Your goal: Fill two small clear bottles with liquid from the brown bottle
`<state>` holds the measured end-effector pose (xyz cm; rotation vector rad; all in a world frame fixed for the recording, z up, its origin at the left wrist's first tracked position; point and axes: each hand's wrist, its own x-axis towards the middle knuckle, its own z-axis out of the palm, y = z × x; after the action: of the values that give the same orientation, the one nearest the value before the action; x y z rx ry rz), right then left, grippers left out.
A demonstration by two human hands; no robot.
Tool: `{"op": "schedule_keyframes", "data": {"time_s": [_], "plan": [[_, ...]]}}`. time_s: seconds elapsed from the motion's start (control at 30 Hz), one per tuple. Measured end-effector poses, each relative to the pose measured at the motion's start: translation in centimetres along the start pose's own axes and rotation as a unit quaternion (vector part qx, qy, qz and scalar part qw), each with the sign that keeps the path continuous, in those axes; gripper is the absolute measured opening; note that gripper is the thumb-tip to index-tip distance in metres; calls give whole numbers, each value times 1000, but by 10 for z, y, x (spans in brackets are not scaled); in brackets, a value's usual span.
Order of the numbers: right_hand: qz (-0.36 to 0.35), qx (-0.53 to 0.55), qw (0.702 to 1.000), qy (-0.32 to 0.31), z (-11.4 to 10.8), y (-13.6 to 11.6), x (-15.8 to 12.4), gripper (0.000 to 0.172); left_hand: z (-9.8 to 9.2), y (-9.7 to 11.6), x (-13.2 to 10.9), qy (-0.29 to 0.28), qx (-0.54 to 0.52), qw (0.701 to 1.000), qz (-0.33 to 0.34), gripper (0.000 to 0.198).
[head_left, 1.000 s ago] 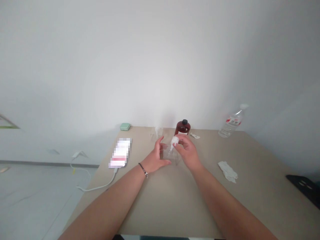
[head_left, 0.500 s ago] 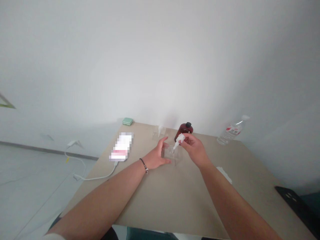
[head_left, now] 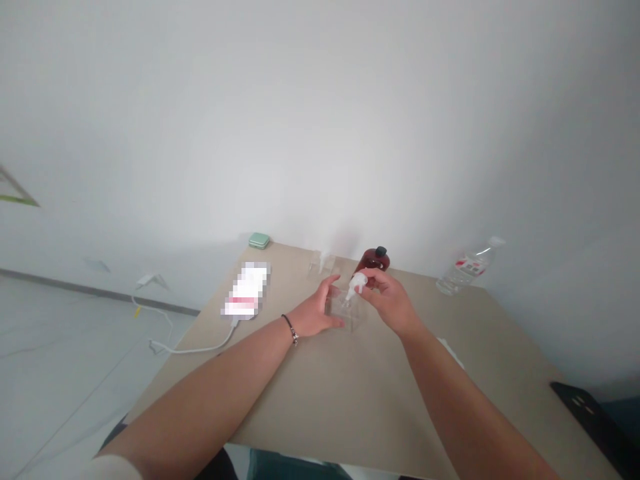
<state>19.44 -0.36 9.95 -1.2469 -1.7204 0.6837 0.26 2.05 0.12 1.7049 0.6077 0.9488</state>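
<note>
My left hand (head_left: 320, 312) is curved around the side of a clear, square-sided container (head_left: 345, 319) on the table, thumb and fingers gripping it. Pinched in the fingers of my right hand (head_left: 387, 300) is a white nozzle piece (head_left: 357, 285), wide at the top and narrow at its lower end. It tilts down to the left, its tip at the top of the container; whether it enters an opening I cannot tell. Just behind my right fingers stands a reddish-brown bottle (head_left: 376, 258) with a black cap. Farther back is a second clear container (head_left: 320, 267) with a white tip.
A phone (head_left: 247, 290), its screen blurred out, lies left with a white cable (head_left: 200, 349) attached. A small green case (head_left: 259, 241) is at the back left. A clear plastic bottle (head_left: 467, 268) leans at the right, and white paper (head_left: 450, 351) lies by my right forearm.
The white nozzle piece in my right hand has tipped slightly more upright over the clear container. My left hand keeps its hold. The whole view has shifted a little.
</note>
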Motion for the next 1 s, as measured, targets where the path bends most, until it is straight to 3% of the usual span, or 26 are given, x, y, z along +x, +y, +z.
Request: {"op": "schedule_keyframes", "data": {"time_s": [0.1, 0.33, 0.5, 0.67, 0.87, 1.0], "plan": [[6, 36, 999, 15, -4, 6, 0, 32, 0, -1, 0, 6, 0, 1000, 1, 107], [11, 167, 974, 153, -36, 27, -12, 36, -1, -1, -3, 18, 21, 1000, -16, 108], [46, 107, 970, 213, -69, 57, -17, 44, -1, -1, -2, 15, 15, 999, -27, 106], [125, -100, 979, 128, -81, 93, -22, 42, 0, -1, -2, 12, 27, 999, -36, 104], [116, -195, 969, 94, -78, 125, -25, 46, 1, 6, -2, 9, 18, 998, -56, 102], [124, -351, 927, 53, -74, 124, -21, 43, 1, 7, -2, 11, 14, 998, -57, 100]]}}
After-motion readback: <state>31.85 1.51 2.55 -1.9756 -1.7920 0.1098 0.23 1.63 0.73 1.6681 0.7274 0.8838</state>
